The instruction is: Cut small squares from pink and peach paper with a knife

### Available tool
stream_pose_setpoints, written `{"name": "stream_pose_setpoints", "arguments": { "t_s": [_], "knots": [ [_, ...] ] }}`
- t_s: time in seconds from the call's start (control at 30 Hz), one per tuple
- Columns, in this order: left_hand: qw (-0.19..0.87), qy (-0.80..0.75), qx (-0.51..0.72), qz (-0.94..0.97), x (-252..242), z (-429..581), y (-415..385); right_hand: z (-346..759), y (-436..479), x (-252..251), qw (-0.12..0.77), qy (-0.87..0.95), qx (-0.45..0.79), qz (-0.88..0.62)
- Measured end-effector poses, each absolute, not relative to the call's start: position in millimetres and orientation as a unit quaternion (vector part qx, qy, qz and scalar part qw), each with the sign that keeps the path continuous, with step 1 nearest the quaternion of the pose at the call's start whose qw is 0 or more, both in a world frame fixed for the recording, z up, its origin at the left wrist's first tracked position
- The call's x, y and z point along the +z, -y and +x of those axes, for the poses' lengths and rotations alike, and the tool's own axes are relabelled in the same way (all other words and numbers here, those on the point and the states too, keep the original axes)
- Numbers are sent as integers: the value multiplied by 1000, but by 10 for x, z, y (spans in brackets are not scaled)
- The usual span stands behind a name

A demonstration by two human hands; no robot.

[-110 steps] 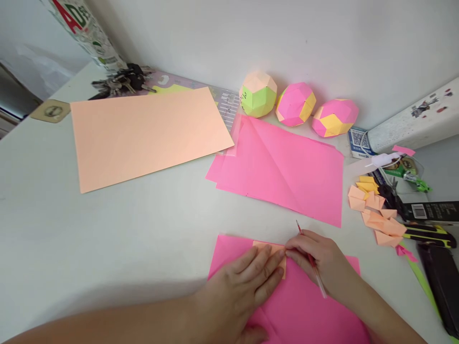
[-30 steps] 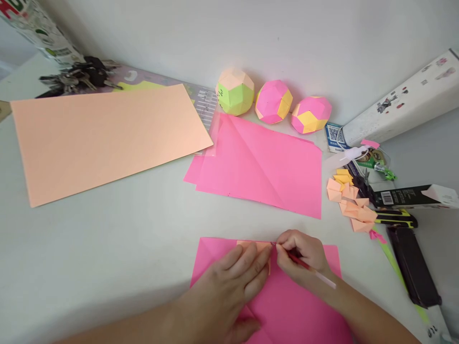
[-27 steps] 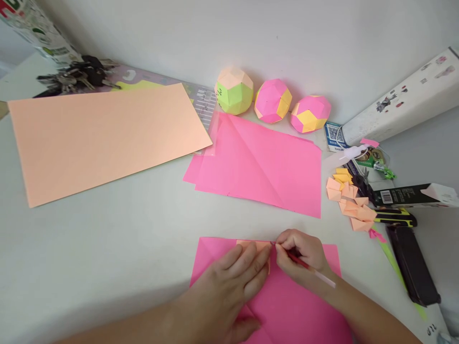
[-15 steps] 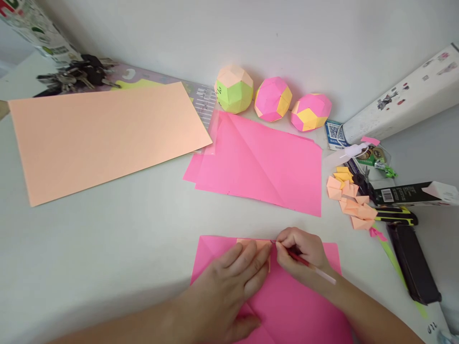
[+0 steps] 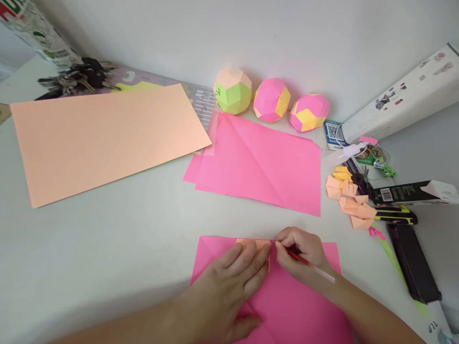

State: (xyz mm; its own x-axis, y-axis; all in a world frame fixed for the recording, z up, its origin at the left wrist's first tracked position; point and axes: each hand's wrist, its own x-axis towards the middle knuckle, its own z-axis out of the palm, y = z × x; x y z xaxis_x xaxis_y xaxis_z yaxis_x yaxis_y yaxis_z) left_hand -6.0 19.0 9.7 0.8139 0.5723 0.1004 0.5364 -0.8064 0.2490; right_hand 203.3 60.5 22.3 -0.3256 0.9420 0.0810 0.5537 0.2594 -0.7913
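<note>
A sheet of pink paper lies in front of me, creased at its left. My left hand rests flat on it, fingers stretched out over a small peach paper square whose top edge lines up with the sheet's far edge. Most of that square is hidden under the fingers. My right hand pinches a slim red pen with a pale rear end. Its tip touches the pink paper just right of the square's upper corner, where a short dark mark shows.
Beyond lie more pink sheets and a large peach sheet. Three faceted paper balls, one green and peach, stand by the wall. At right are folded paper pieces, a utility knife, a black case and scissors.
Both hands, the pen and the papers look almost unchanged. Only a slight shift of the whole view shows.
</note>
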Motion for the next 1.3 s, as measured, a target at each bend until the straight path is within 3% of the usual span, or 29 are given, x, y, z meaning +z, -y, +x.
{"name": "stream_pose_setpoints", "arguments": {
  "t_s": [0.17,0.27,0.4,0.53,0.87,1.1,1.3],
  "knots": [
    [112,-286,83,948,103,-63,-189,2073,-600,192,315,660,434,-526],
    [118,-283,82,948,100,-70,-182,2103,-646,159,401,549,498,-538],
    [113,-282,91,948,85,-82,-156,2144,-752,64,518,504,444,-530],
    [105,-277,101,950,57,-77,-130,2193,-865,-17,561,452,436,-539],
    [63,-257,97,959,47,-33,-64,2302,-935,64,550,455,471,-519],
    [-29,-236,82,968,-77,-31,334,2241,-881,75,520,518,433,-523],
    [-176,-196,173,949,-487,-146,468,2293,-767,252,427,653,342,-523]
  ]
}}
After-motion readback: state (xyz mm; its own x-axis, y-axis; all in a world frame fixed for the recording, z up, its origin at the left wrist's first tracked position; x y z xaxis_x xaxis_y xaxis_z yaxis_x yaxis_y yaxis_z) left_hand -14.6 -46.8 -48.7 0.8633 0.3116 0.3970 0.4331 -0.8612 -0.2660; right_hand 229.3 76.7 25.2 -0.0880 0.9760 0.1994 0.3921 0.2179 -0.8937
